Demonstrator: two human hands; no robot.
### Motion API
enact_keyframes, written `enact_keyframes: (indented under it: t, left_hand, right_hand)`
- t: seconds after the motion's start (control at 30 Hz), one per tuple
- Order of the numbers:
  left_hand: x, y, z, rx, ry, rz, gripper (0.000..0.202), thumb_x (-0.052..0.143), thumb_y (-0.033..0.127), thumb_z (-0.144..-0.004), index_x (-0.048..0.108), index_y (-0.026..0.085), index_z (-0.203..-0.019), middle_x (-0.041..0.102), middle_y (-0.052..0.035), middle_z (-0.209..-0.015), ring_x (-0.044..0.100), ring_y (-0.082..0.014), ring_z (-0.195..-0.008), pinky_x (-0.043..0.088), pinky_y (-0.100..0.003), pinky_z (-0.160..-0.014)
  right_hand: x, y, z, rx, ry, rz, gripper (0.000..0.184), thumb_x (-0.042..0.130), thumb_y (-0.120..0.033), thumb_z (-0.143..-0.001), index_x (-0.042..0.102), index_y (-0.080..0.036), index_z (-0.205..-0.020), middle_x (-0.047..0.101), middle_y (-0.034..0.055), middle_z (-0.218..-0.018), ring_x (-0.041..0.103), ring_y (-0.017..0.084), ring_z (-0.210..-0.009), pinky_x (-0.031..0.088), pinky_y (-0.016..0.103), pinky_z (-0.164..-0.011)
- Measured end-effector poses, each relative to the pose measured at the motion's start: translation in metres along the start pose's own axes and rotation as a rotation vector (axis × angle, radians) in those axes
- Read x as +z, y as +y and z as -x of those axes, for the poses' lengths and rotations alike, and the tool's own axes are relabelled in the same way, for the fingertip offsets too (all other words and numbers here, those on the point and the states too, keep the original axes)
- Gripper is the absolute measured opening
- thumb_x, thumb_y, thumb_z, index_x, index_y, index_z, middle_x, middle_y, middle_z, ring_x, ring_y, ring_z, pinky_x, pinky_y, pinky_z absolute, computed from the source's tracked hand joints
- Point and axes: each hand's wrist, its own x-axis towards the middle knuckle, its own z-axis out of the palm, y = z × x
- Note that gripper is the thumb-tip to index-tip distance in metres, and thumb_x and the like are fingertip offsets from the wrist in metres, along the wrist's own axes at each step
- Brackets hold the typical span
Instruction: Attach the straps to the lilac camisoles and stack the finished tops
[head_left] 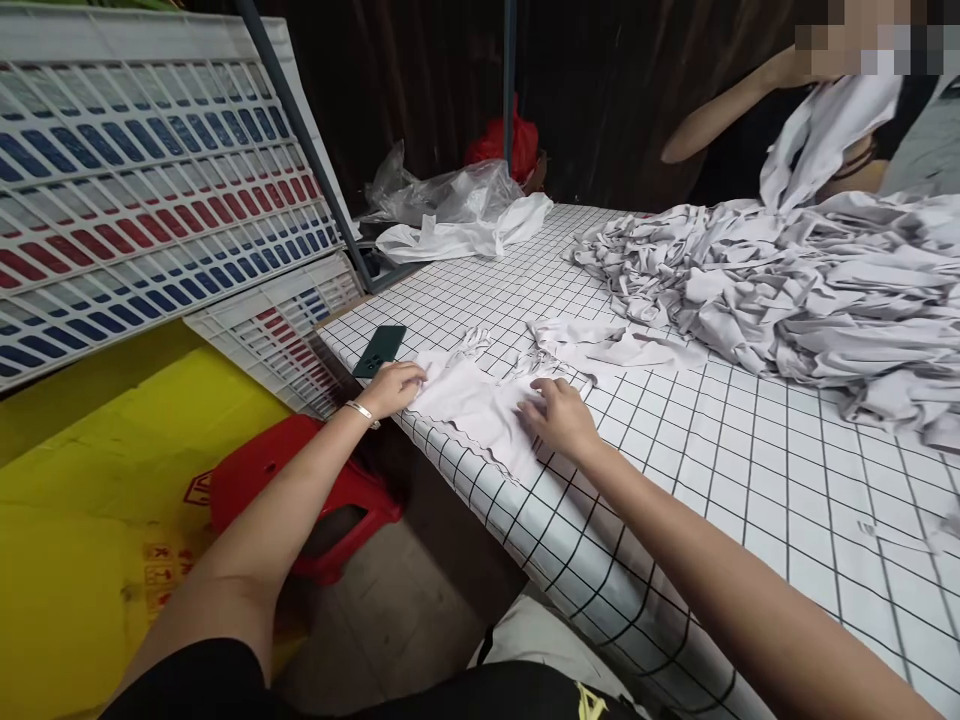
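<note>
A small pale grey cloth piece (472, 400) lies flat at the near edge of the table with the black-and-white grid cover (750, 470). My left hand (391, 388) presses on its left end, fingers curled at the cloth's edge. My right hand (559, 415) rests flat on its right side, fingers spread. A second cloth piece (607, 345) lies just beyond, with frayed strips between them. A big heap of the same grey cloth (810, 290) covers the table's far right.
A dark green phone (380, 350) lies by the table corner. Plastic grid racks (142, 190) lean at the left, above a red stool (300, 490) and yellow cardboard (90, 500). Clear bags and white cloth (457, 215) sit at the back. Another person (825, 110) handles cloth at far right.
</note>
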Motion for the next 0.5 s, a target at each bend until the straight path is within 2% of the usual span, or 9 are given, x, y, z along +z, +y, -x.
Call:
enact_keyframes:
  t: [0.07,0.13,0.17,0.27,0.33,0.37,0.43,0.5]
  left_hand:
    - [0.005,0.011,0.000,0.007,-0.145,-0.022,0.047,0.042,0.034,-0.088,0.056,0.025,-0.132,0.049,-0.0067,-0.144,0.040,-0.0238,-0.135,0.018,-0.046,-0.114]
    - [0.008,0.019,0.003,-0.021,-0.305,-0.057,0.056,0.040,0.047,-0.091,0.040,0.031,-0.145,0.029,-0.0051,-0.156,0.021,-0.0274,-0.145,0.005,-0.055,-0.114]
    - [0.009,0.024,0.005,-0.049,-0.333,-0.080,0.058,0.037,0.051,-0.092,0.035,0.032,-0.147,0.023,-0.0051,-0.158,0.016,-0.0288,-0.146,0.001,-0.059,-0.112]
    - [0.011,0.040,0.007,-0.040,-0.262,-0.131,0.059,0.029,0.054,-0.095,0.030,0.031,-0.149,0.019,-0.0066,-0.159,0.013,-0.0297,-0.147,-0.003,-0.061,-0.111]
    - [0.013,0.060,-0.002,0.073,-0.220,-0.135,0.059,0.031,0.056,-0.094,0.033,0.032,-0.148,0.022,-0.0056,-0.158,0.016,-0.0291,-0.146,-0.003,-0.059,-0.112]
    - [0.015,0.074,-0.012,0.131,-0.196,-0.127,0.058,0.033,0.056,-0.093,0.036,0.032,-0.146,0.027,-0.0049,-0.157,0.020,-0.0287,-0.145,-0.001,-0.057,-0.113]
    - [0.021,0.107,-0.043,0.174,-0.090,-0.096,0.054,0.035,0.053,-0.094,0.045,0.030,-0.141,0.039,-0.0043,-0.151,0.032,-0.0256,-0.140,0.009,-0.049,-0.116]
    - [0.030,0.142,-0.087,0.102,0.058,-0.067,0.048,0.035,0.046,-0.095,0.051,0.025,-0.135,0.050,-0.0055,-0.142,0.044,-0.0216,-0.131,0.026,-0.039,-0.111]
  right_hand:
    - [-0.003,0.008,-0.013,0.040,-0.101,0.068,0.021,0.058,-0.038,-0.082,0.063,-0.018,-0.083,0.059,0.0119,-0.096,0.053,0.028,-0.096,0.041,0.035,-0.080]
    - [-0.009,0.020,-0.020,0.051,-0.131,0.083,0.019,0.063,-0.037,-0.076,0.061,-0.019,-0.075,0.058,0.0097,-0.091,0.052,0.027,-0.094,0.040,0.035,-0.080]
    - [-0.014,0.027,-0.023,0.058,-0.099,0.065,0.020,0.065,-0.039,-0.074,0.060,-0.019,-0.077,0.057,0.0089,-0.091,0.052,0.026,-0.093,0.040,0.034,-0.080]
    - [-0.031,0.057,-0.033,0.179,0.135,0.015,0.036,0.064,-0.048,-0.075,0.059,-0.020,-0.098,0.056,0.0099,-0.101,0.051,0.027,-0.098,0.040,0.035,-0.083]
    - [-0.044,0.081,-0.046,0.343,0.316,0.027,0.052,0.063,-0.051,-0.075,0.053,-0.020,-0.115,0.054,0.0126,-0.115,0.048,0.030,-0.107,0.038,0.038,-0.088]
    - [-0.050,0.093,-0.054,0.414,0.363,0.048,0.060,0.066,-0.051,-0.073,0.050,-0.021,-0.123,0.050,0.0134,-0.124,0.046,0.031,-0.112,0.036,0.040,-0.091]
    - [-0.060,0.116,-0.070,0.484,0.330,0.101,0.066,0.071,-0.044,-0.069,0.049,-0.025,-0.128,0.044,0.0122,-0.135,0.041,0.034,-0.120,0.032,0.045,-0.095]
    - [-0.069,0.134,-0.083,0.498,0.229,0.118,0.048,0.070,-0.034,-0.070,0.060,-0.026,-0.116,0.048,0.0102,-0.134,0.039,0.035,-0.123,0.028,0.048,-0.097]
